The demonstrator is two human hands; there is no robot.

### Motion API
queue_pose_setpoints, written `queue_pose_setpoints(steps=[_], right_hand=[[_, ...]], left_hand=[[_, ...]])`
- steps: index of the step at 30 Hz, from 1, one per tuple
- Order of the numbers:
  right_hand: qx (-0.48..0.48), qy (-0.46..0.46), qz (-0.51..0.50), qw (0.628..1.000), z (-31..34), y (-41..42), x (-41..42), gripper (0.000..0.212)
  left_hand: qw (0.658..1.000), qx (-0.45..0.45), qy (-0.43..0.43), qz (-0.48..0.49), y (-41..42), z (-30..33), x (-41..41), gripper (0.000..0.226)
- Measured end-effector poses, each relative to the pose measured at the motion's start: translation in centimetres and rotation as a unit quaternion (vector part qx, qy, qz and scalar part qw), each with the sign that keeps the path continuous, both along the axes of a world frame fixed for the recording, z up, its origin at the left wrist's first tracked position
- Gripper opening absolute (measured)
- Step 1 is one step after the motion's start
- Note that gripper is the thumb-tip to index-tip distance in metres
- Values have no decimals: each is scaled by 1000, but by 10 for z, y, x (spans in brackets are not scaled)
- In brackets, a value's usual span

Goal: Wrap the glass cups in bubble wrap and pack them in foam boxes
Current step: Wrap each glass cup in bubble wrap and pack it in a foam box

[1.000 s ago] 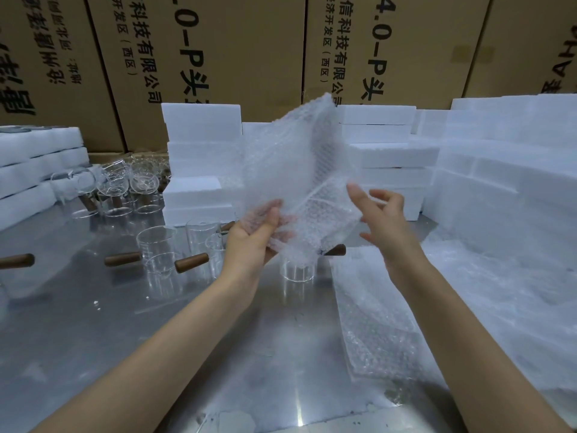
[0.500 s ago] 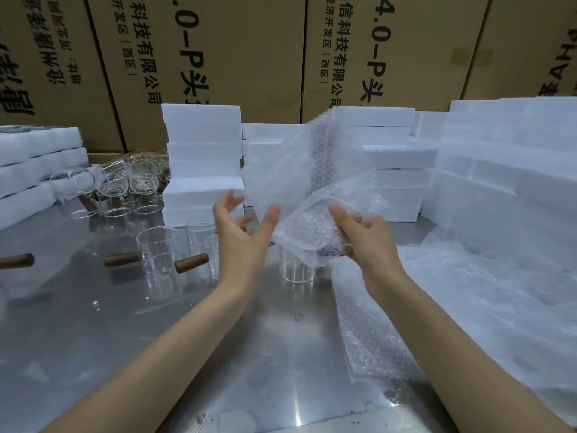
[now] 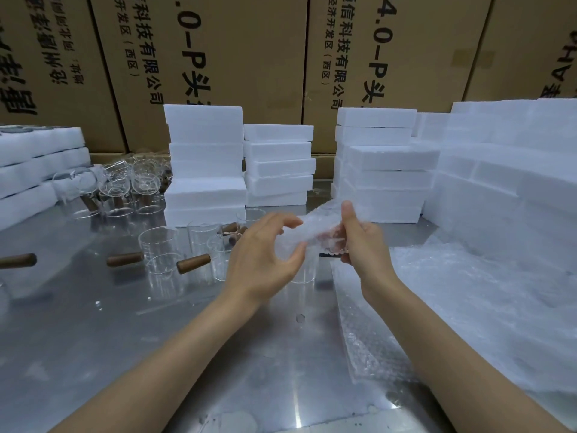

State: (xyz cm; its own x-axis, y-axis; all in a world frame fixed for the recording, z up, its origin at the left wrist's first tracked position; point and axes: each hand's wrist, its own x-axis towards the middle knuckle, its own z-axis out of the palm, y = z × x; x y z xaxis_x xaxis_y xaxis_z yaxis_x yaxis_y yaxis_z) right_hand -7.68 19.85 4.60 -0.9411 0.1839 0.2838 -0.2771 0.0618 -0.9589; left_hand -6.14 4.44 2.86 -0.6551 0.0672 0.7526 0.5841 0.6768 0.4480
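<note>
Big wall of cardboard boxes (image 3: 218,51) with black print runs across the whole back, from about 10 to 2 o'clock. In front of that sits a shiny metal tabletop (image 3: 125,332) that everything else is on.

Foam boxes (image 3: 204,164) are stacked all over: two piles at around 11 and 12 o'clock, another pile at 1 o'clock (image 3: 384,170), a big heap off at 2 to 3 o'clock (image 3: 512,170), and a few more at 9 o'clock (image 3: 34,170). A loose pile of bubble wrap sheets (image 3: 468,307) is spread flat on the tabletop at 3 to 4 o'clock.

Glass cups with brown wooden handles (image 3: 193,264) stand in a cluster at about 10 o'clock near the hands, and a second bunch (image 3: 121,189) sits further back toward 10, beside the left foam pile.

Dead centre, held up above the tabletop, there's a bubble wrap bundle (image 3: 309,226) between both hands. The right hand (image 3: 365,242) has its fingers and thumb curled around the bundle, grasping it. The left hand (image 3: 265,257) is cupped at the bundle's left end, fingers bent loosely with the thumb tip touching the wrap, not clamped on it. Something glassy shows faintly inside the wrap, but it's too blurry to say for sure it's a cup.
</note>
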Motion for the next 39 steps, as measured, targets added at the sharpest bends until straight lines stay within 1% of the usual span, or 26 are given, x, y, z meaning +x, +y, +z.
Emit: queue_pose_setpoints(steps=[2,4,7,10,14,19,21,22,24,26,27,28,30,31,33,36,37,39], right_hand=[[10,-19,-14,1000,1,1,0,65],[35,-40,-42,998,1,3,-1,65],[55,-39,-63,996,-1,3,-5,58],[66,-47,-60,995,-5,3,-8,53],[31,-44,-60,997,-8,6,-10,53],[-25,-25,-57,998,-6,8,-10,46],[-15,-20,-55,998,-5,11,-11,45],[20,-25,-55,998,-5,12,-12,44],[157,-47,-49,985,-8,13,-14,40],[302,-69,-33,950,-15,11,-13,36],[353,-73,-21,933,-19,10,-12,34],[388,-74,-9,919,-21,9,-10,32],[429,-81,7,900,-21,7,-7,29],[434,-87,15,897,-20,6,-7,29],[411,-93,43,906,-16,5,-5,29],[323,-76,83,940,-12,2,-1,25],[298,-65,98,947,-11,1,1,22],[266,-58,134,953,-7,0,4,16]], left_hand=[[999,42,-14,12,-3,0,-4,13],[990,133,-41,21,-6,2,-8,5],[967,247,-56,34,-12,7,-12,13],[955,289,-55,40,-16,9,-15,16],[954,292,-54,40,-17,8,-16,17],[954,292,-50,45,-17,9,-14,13],[952,297,-51,50,-17,9,-13,12],[951,300,-51,51,-18,10,-13,13],[951,301,-49,49,-18,11,-12,14],[952,298,-45,51,-17,11,-10,16],[953,297,-42,53,-17,11,-10,17],[952,299,-38,55,-16,11,-9,19],[949,310,-32,51,-16,10,-9,26],[949,310,-29,48,-17,10,-10,29],[956,288,-22,49,-17,9,-11,33],[972,231,0,54,-18,9,-11,38],[976,214,8,51,-18,9,-11,39],[982,185,6,46,-18,9,-10,33]])
